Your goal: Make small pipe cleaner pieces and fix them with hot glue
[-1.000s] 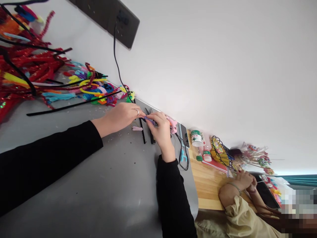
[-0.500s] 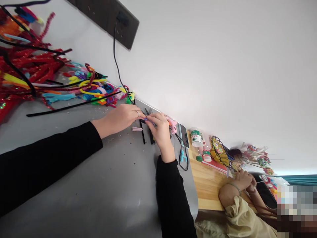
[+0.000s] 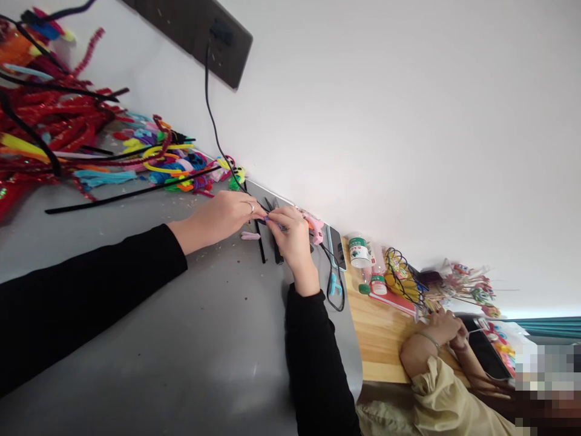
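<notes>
My left hand [image 3: 224,217], with a ring on one finger, pinches a small purple piece [image 3: 267,218] from the left. On its other side my right hand [image 3: 293,237] grips the same piece between thumb and fingers; most of it is hidden by the fingertips. Just below the fingertips lie a folded pale pink piece [image 3: 250,236], a thin black strip [image 3: 261,249] and a dark-handled tool [image 3: 278,251]. A pink glue gun [image 3: 316,230] rests right behind my right hand.
Red, black and multicoloured pipe cleaners [image 3: 68,121] are heaped at the left. A phone [image 3: 336,248], cable and bottles [image 3: 360,251] stand right. Beyond, a co-worker's hands [image 3: 447,330] work over a wooden table [image 3: 381,345]. A power strip [image 3: 227,45] is on the wall.
The view has shifted very slightly. Both my hands keep nearly the same place around the purple piece, with only a small change at the fingertips.
</notes>
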The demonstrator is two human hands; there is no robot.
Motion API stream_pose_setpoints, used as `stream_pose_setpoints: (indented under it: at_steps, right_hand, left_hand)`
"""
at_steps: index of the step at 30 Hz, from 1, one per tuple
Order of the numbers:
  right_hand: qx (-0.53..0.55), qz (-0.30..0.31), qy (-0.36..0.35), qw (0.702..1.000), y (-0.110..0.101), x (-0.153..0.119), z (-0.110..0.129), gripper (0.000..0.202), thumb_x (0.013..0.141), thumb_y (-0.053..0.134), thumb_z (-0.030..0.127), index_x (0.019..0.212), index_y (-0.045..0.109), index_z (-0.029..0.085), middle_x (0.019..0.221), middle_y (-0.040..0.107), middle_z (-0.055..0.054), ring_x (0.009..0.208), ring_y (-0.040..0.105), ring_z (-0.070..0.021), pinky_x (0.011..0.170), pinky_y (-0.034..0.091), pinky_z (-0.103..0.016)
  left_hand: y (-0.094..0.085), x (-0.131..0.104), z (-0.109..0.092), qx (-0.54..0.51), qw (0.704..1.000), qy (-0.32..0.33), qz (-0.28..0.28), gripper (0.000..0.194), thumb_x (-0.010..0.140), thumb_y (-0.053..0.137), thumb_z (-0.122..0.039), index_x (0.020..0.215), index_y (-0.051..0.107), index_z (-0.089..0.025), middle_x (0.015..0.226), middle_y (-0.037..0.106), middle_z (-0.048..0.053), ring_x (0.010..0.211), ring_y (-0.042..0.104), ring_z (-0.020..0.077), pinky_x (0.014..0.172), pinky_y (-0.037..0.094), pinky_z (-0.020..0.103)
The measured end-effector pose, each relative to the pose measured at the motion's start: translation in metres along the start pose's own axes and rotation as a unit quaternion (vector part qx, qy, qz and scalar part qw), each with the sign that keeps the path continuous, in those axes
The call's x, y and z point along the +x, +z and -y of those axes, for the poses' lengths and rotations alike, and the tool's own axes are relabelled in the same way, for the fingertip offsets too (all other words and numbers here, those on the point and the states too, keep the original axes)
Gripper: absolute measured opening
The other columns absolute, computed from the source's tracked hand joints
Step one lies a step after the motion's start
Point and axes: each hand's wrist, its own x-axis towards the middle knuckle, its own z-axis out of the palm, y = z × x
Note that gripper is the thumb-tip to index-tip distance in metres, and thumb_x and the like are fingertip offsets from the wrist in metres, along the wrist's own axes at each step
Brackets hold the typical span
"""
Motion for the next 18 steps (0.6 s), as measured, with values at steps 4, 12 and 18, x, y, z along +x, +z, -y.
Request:
stream_pose_setpoints:
  at_steps: [4, 12, 18]
  right_hand:
    - [-0.011, -0.008, 0.004, 1.000, -0.0018, -0.0006, -0.0002, 0.022, 0.104, 0.061, 0.034, 0.094, 0.080, 0.026, 0.095, 0.077, -0.006, 0.093, 0.063, -0.0245, 0.088, 0.049, -0.043]
    - [-0.002, -0.004, 0.014, 1.000, -0.0025, 0.0000, -0.0034, 0.020, 0.103, 0.063, 0.036, 0.096, 0.080, 0.027, 0.097, 0.077, -0.006, 0.095, 0.063, -0.0246, 0.090, 0.050, -0.042]
    - [0.006, 0.012, 0.018, 1.000, -0.0017, -0.0003, -0.0007, 0.018, 0.102, 0.064, 0.031, 0.099, 0.081, 0.027, 0.098, 0.076, -0.007, 0.096, 0.063, -0.0253, 0.090, 0.049, -0.043]
  left_hand:
    - [-0.0029, 0.0014, -0.0007, -0.023, 0.999, -0.030, 0.027, 0.042, 0.111, 0.047, -0.041, 0.104, 0.082, -0.019, 0.096, 0.081, 0.008, 0.086, 0.076, 0.0212, 0.078, 0.060, 0.029]
    - [-0.0075, 0.0045, 0.0014, -0.068, 0.996, -0.044, 0.043, 0.037, 0.109, 0.051, -0.042, 0.106, 0.082, -0.022, 0.101, 0.082, 0.007, 0.091, 0.077, 0.0209, 0.085, 0.060, 0.029]
    - [-0.0050, 0.0029, 0.0034, -0.058, 0.998, -0.031, 0.021, 0.042, 0.110, 0.048, -0.042, 0.099, 0.083, -0.020, 0.096, 0.082, 0.008, 0.086, 0.077, 0.0223, 0.080, 0.061, 0.032]
